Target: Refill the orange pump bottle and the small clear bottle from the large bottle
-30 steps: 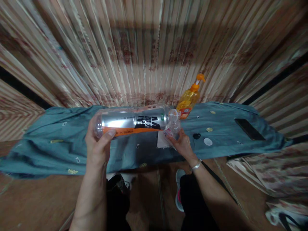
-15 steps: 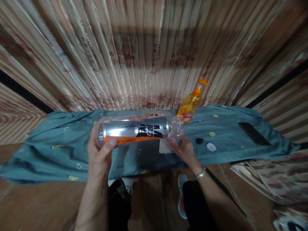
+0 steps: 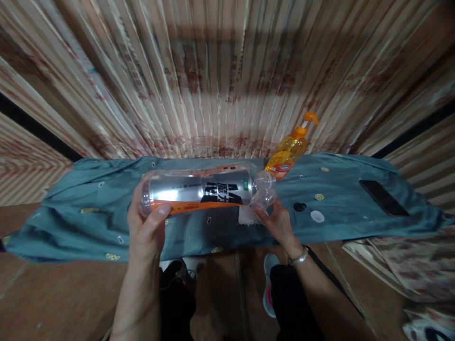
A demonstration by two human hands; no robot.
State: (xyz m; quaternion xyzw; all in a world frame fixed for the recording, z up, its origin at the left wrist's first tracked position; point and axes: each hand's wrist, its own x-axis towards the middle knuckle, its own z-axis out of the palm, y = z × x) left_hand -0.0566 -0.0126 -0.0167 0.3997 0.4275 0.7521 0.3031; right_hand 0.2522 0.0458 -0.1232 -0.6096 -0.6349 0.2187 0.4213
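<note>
A large clear plastic bottle (image 3: 192, 189) with a silver and orange label lies sideways in the air above the cloth, its neck to the right. My left hand (image 3: 147, 213) is closed round its base, thumb on the near side. At the neck end, my right hand (image 3: 279, 220) pinches a small clear plastic piece (image 3: 266, 196), held against or just under the bottle's mouth. Its exact shape is hard to make out through the transparent plastic. Behind the right hand stands a pump bottle (image 3: 286, 154) of yellow liquid with an orange pump head.
A teal patterned cloth (image 3: 88, 227) covers the narrow table. On its right lie a black phone (image 3: 384, 198), a white disc (image 3: 317, 216) and a small black object (image 3: 299, 207). A whitish patch (image 3: 249, 216) shows below the bottle. Pleated curtains (image 3: 220, 85) hang behind.
The view has shifted slightly, so the pump bottle and phone appear further right. Both hands keep their holds on the bottle and the clear piece, nearly unchanged.
</note>
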